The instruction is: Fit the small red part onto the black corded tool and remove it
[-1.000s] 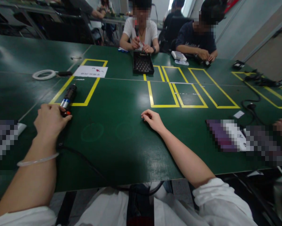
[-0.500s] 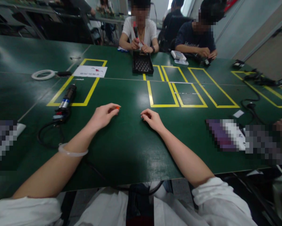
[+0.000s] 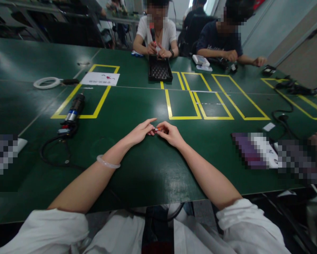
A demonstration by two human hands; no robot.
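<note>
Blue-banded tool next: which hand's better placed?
Probably the left hand: the tool lies on that side, and the right hand would have to reach across. Both hands meet at a small orange part, so either may need freeing first.

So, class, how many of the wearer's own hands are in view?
2: the left hand, just left of mid-picture, and the right hand, just right, meeting at a small part. Neither is missing.

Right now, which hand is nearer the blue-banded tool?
Left. The left hand is to the right of the blue-banded tool; the right hand is farther right.
</note>
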